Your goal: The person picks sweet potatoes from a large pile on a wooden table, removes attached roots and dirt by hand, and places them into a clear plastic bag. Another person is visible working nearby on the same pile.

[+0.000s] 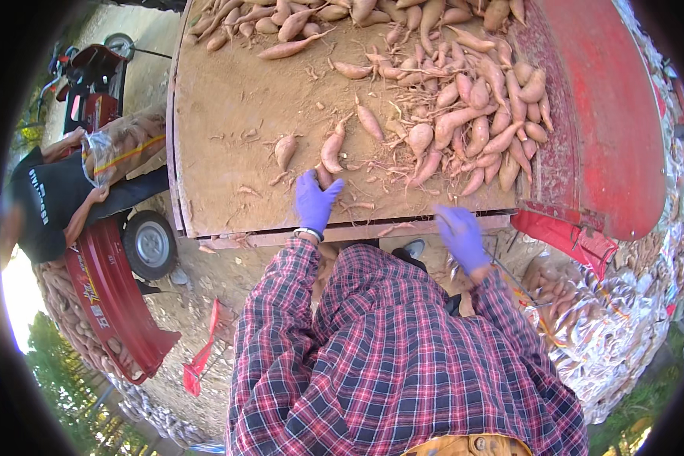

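Note:
My left hand [316,199], in a purple glove, is at the near part of a dirt-covered wooden truck bed [233,199]. Its fingers are around the near end of a small sweet potato [324,175]; whether they grip it firmly is hard to tell. A curved sweet potato [332,149] lies just beyond, and another with a thin root [285,150] lies to its left. My right hand [459,235], also purple-gloved and slightly blurred, hovers at the bed's near edge with nothing visible in it. Beyond it spreads a large heap of sweet potatoes [479,125].
At the left, a person [51,199] in a dark shirt holds a filled clear sack [131,142] beside a red cart [111,290]. A red metal panel [610,114] bounds the bed's right side. Filled plastic sacks [593,342] stand at the lower right.

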`<control>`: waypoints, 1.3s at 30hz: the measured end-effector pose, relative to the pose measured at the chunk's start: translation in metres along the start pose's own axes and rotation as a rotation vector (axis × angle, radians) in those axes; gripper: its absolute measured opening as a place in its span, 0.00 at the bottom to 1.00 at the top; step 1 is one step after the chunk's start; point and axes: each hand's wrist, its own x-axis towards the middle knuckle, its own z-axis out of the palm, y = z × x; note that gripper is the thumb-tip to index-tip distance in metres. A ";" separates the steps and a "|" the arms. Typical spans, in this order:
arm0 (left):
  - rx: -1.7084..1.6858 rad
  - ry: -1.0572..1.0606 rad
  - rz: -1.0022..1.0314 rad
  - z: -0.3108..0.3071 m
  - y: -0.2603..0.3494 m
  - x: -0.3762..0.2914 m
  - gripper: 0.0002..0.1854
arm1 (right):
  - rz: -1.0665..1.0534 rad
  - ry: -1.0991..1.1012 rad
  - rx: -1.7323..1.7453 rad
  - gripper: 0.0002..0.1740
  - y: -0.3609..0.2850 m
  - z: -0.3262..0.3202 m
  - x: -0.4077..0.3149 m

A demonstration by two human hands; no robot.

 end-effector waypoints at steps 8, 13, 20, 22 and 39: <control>-0.075 -0.039 0.123 0.012 0.007 0.024 0.26 | 0.158 -0.322 -0.074 0.29 -0.075 0.114 0.171; -0.322 -0.082 0.090 -0.003 0.007 0.027 0.18 | 0.277 -0.476 -0.213 0.27 -0.051 0.140 0.193; -0.398 -0.149 0.001 -0.016 0.034 0.057 0.22 | 0.637 -0.583 0.602 0.10 -0.033 0.103 0.183; -0.154 -0.191 0.091 -0.020 0.056 0.078 0.27 | 0.626 -0.543 0.561 0.10 -0.044 0.104 0.183; -1.360 -0.935 -0.425 -0.054 0.064 0.051 0.33 | -0.027 -0.354 -0.031 0.21 -0.109 0.079 0.252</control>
